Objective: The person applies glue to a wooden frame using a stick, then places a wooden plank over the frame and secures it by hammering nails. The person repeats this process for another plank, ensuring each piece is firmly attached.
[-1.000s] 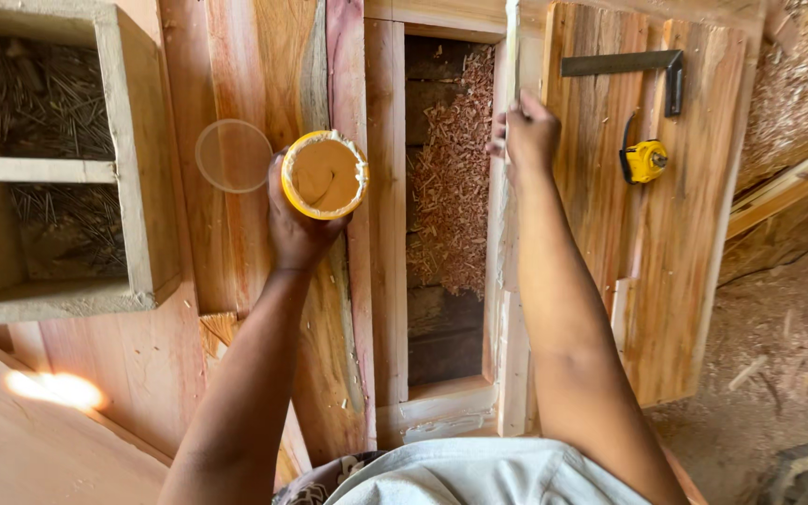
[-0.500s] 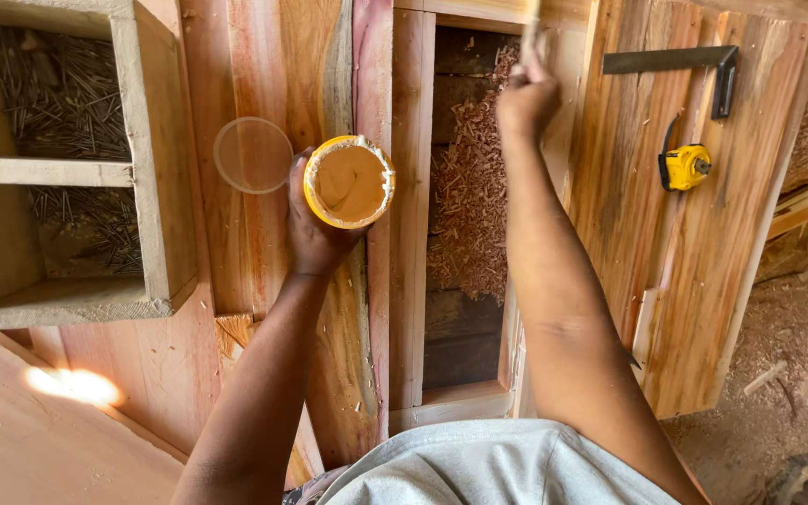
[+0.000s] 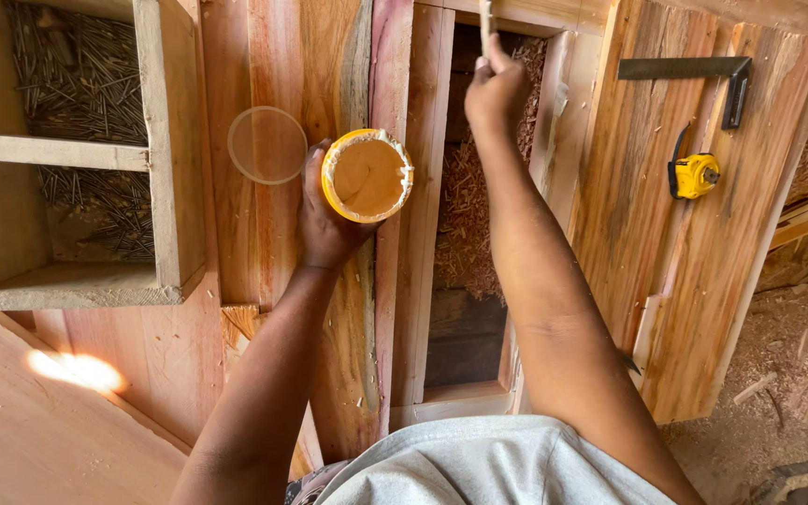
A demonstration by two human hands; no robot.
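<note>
The boards (image 3: 310, 75) fill the view, with a pale frame (image 3: 427, 234) lying over a gap full of shavings (image 3: 465, 215). Since a second ago the right hand (image 3: 496, 89) has gone from the frame's right rail up toward its far end — it is now closed around a thin pale stick (image 3: 485, 23) that rises out of the top of the view. The left hand (image 3: 324, 220) has hardly shifted: it remains wrapped around the yellow tub (image 3: 367, 176), open and full of tan paste, resting on the boards just left of the frame. So the paste looks set for the far end of the frame — a judgement only. The clear lid (image 3: 266, 145) lies just beside the tub. Nail box (image 3: 165, 150) at left; square (image 3: 694, 70) and tape (image 3: 694, 175) at right, untouched.
</note>
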